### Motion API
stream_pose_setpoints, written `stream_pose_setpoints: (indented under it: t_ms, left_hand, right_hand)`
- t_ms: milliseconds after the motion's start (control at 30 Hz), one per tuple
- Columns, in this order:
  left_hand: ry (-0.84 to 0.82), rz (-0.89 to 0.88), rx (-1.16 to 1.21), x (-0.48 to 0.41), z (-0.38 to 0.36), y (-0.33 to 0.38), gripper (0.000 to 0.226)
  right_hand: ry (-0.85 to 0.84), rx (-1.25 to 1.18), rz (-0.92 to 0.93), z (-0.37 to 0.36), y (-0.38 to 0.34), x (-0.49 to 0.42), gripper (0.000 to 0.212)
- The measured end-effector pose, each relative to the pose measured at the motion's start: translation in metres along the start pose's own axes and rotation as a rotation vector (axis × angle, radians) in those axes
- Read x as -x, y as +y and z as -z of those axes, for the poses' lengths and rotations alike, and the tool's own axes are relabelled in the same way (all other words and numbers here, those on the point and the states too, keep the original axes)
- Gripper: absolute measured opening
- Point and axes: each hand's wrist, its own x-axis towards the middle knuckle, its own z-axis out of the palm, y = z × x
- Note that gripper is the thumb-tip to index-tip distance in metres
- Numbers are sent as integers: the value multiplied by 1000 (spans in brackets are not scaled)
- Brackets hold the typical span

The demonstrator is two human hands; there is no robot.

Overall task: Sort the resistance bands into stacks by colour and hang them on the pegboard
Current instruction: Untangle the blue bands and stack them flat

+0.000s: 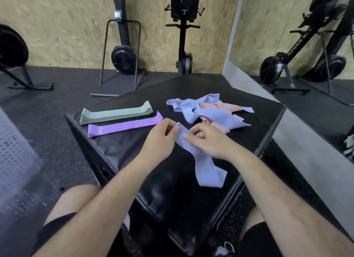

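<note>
A light blue band (204, 165) lies across the black padded box (153, 189). My left hand (160, 140) pinches its upper end and my right hand (208, 142) grips it just beside. A neat stack of green bands (115, 113) sits at the box's far left, with a single purple band (124, 125) laid flat in front of it. At the far right lies a loose heap of light blue bands (193, 109) mixed with pink bands (226, 106). No pegboard hooks are in sight.
A grey perforated panel (13, 151) stands at the left edge. Black exercise machines (122, 46) lean against the chipboard wall behind the box. A mirror (306, 36) covers the right wall. Black rubber floor surrounds the box; my knees sit below it.
</note>
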Motion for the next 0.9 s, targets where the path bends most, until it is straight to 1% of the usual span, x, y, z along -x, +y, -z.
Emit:
stream_pose_setpoints:
  t_ms: [67, 100, 200, 267, 400, 567, 700, 800, 867, 900]
  left_hand:
    - [38, 54, 17, 2, -2, -20, 16]
    - [47, 80, 19, 3, -1, -31, 16]
    - [29, 166, 45, 2, 2, -59, 12]
    - [8, 211, 80, -2, 5, -73, 5]
    - [9, 189, -32, -13, 14, -91, 7]
    - [64, 217, -132, -19, 20, -105, 7]
    - [114, 227, -209, -21, 31, -115, 8]
    - [112, 170, -343, -21, 33, -123, 7]
    - [149, 98, -541, -18, 28, -130, 6]
    - [175, 59, -652, -15, 24, -133, 10]
  right_hand:
    - [-35, 54, -3, -14, 13, -9, 30]
    - [-43, 53, 0, -19, 17, -15, 32]
    - [-95, 23, 1, -30, 21, -34, 24]
    - [-161, 61, 16, -36, 20, -49, 19]
    - [-240, 94, 52, -52, 21, -81, 19]
    - [-322, 172, 12, -68, 24, -102, 28]
    - [-301, 313, 2, -72, 27, -113, 31]
    - [-262, 387, 6, -75, 26, -115, 32]
    - [-240, 419, 17, -79, 26, -115, 32]
    - [-232, 426, 21, -81, 26, -115, 31]
